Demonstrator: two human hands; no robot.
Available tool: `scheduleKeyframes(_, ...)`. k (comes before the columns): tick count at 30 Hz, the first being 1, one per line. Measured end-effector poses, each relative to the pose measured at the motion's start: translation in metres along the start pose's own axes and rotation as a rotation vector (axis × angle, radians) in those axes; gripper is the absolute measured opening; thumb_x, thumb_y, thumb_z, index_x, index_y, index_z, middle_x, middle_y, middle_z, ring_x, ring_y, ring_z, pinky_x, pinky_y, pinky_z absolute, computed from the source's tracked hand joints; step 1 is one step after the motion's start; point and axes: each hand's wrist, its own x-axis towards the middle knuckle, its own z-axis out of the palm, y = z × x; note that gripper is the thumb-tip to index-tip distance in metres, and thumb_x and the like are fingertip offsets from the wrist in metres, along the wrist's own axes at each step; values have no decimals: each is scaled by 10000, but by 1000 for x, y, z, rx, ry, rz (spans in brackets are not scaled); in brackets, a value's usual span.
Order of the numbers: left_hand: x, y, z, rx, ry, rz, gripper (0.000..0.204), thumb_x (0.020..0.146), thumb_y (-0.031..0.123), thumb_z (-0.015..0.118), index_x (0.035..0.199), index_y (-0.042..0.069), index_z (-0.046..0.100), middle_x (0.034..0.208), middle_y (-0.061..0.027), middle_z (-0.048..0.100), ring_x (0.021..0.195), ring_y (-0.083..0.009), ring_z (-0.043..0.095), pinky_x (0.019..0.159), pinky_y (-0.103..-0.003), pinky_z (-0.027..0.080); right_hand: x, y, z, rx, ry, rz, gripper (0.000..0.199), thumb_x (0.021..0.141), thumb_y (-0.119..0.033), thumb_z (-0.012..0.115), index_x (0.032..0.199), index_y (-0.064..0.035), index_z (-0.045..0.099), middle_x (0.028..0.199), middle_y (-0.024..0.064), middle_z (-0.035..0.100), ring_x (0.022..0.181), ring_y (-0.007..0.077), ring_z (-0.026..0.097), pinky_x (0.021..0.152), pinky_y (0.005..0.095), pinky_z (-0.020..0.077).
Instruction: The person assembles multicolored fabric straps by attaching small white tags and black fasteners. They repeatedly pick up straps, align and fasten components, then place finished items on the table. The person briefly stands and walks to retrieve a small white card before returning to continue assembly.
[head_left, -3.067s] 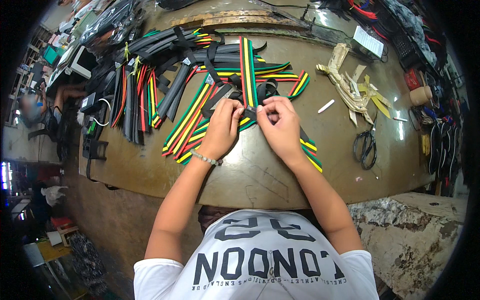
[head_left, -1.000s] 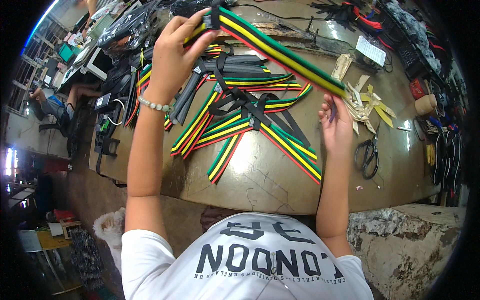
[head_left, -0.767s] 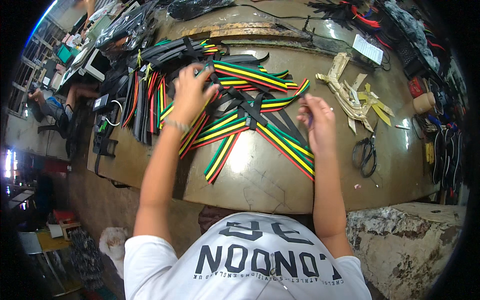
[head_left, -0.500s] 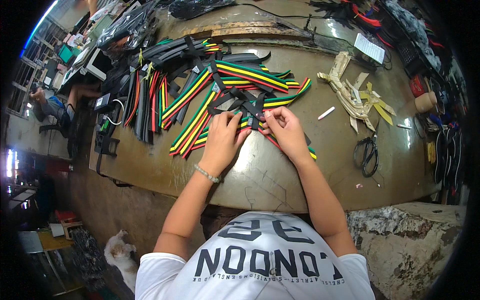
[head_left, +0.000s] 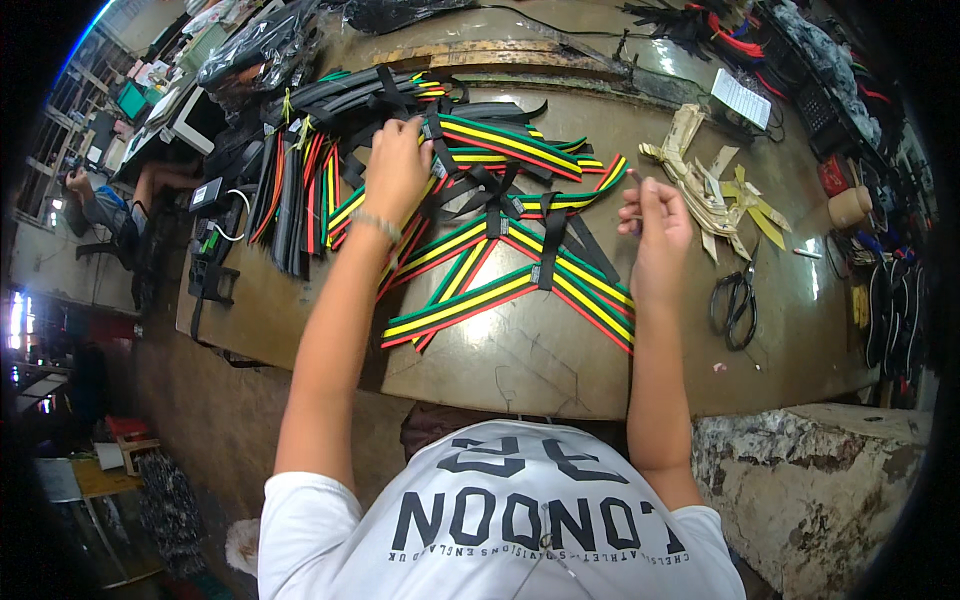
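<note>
Several green, yellow and red striped straps (head_left: 505, 285) with black cross bands lie fanned out on the brown worktable (head_left: 560, 365). My left hand (head_left: 395, 165) reaches far over the pile and closes on the black-banded end of one striped strap (head_left: 500, 142) at the back. My right hand (head_left: 655, 215) is lifted above the right side of the straps, fingertips drawn together and pointing up. Whether it pinches anything small is not visible.
Black scissors (head_left: 733, 305) lie right of the straps, behind them a heap of tan and yellow strips (head_left: 710, 185) and a white paper (head_left: 742, 98). Black and coloured straps (head_left: 295, 175) pile at the left. A person sits at far left (head_left: 105, 205). A rough stone block (head_left: 810, 470) stands at lower right.
Half a second ago both hands worked close together on the straps mid-table. Now my left hand has stretched out to the back of the pile and my right hand has lifted to the right.
</note>
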Motion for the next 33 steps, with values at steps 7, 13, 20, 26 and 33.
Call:
scheduleKeyframes(7,44,-33,-2,170,-268,155,374,795,127,594,1128,-43,609,825,-202,633,803,-341,593,836,-397,467,-7,3,6,-62,-111,36,201,966,-221,573,970,-22,548,852,44,622,709,57,554,597,203,459)
scheduleKeyframes(13,23,6,-78,-1746,-432,-614,365,972,184,469,1296,15,478,959,-51,620,734,-103,560,656,-217,445,-10,-11,7,10,-68,-1,183,971,-207,560,952,-25,548,846,45,619,695,62,547,594,209,459)
scheduleKeyframes(20,-31,51,-64,-2449,-590,-607,42,965,55,429,976,23,454,839,-25,464,663,-78,438,582,-226,382,-6,-17,1,81,-15,11,180,971,-203,556,948,-25,552,834,50,618,687,76,547,598,222,461)
scheduleKeyframes(26,-36,73,-70,-2000,-423,-513,120,992,100,420,1092,42,453,884,-48,494,672,-95,443,598,-228,412,-6,-13,0,64,-38,21,185,969,-211,562,944,-28,552,833,44,615,694,71,543,600,219,457)
scheduleKeyframes(33,-24,59,-53,-2414,-511,-716,388,1037,399,323,951,47,462,783,-39,471,643,-105,410,544,-231,396,-6,-15,1,51,-53,29,189,964,-217,570,944,-30,555,834,42,614,697,70,543,603,217,455)
